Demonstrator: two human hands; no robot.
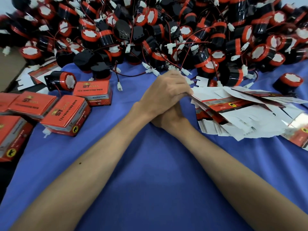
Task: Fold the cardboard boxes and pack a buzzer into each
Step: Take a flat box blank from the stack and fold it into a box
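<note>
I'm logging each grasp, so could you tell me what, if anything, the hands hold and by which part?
The left hand pinches the left end of a flat box blank atop the stack; the right hand lies under it, its hold hidden.

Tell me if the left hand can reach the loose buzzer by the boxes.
Probably yes: the left hand rests at the flat cartons; only a folded box lies toward the buzzer.

folded red boxes (65, 112) | top: "ST", "12v reversing horn" | side: "Genuine Parts"
</note>
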